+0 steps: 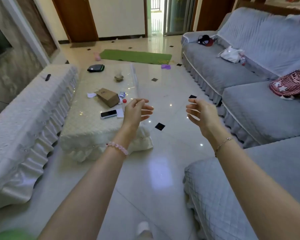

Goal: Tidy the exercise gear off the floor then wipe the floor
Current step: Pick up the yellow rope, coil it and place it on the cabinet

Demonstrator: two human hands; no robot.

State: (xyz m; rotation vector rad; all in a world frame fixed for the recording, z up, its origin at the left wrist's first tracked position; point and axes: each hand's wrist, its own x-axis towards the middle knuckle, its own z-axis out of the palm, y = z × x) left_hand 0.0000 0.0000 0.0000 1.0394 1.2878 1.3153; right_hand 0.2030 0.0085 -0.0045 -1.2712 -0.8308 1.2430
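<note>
A: Hands?
B: Left hand (137, 110) and right hand (201, 111) are both empty, fingers loosely curled, over the floor (163, 153).
A: Gear?
B: Green yoga mat (135, 56) lies flat at the floor's far edge, well ahead. I'd walk there, then roll it tightly from one short end.

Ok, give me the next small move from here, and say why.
Probably step forward toward the green mat at the far end of the floor. The left hand and right hand are open and hold nothing, while the mat, a pink item beside it and a purple item near its other end all lie well beyond reach.
</note>
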